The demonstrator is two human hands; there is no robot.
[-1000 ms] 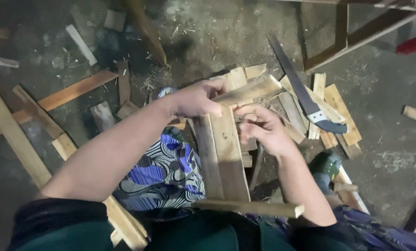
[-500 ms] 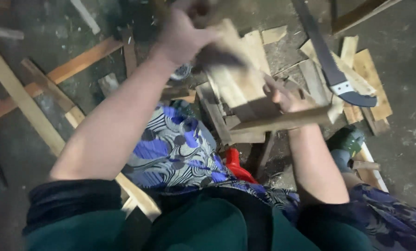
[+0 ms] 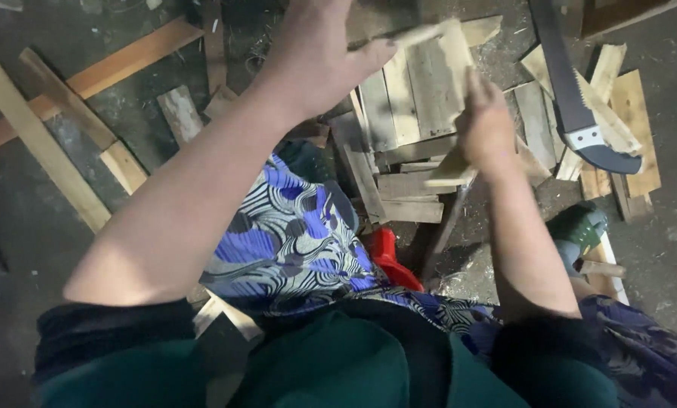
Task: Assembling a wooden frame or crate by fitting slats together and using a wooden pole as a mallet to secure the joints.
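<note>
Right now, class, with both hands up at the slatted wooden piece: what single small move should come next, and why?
Probably steady it first: press the right hand firmly onto the slatted wooden frame before the left hand does anything more. The left hand is raised above the frame's upper edge, open, gripping nothing, and the frame rests unevenly on loose wood offcuts, so it looks liable to shift.

No packages, signs or screens can be seen in this view, and there is no label that can be recognised on any thing.
</note>
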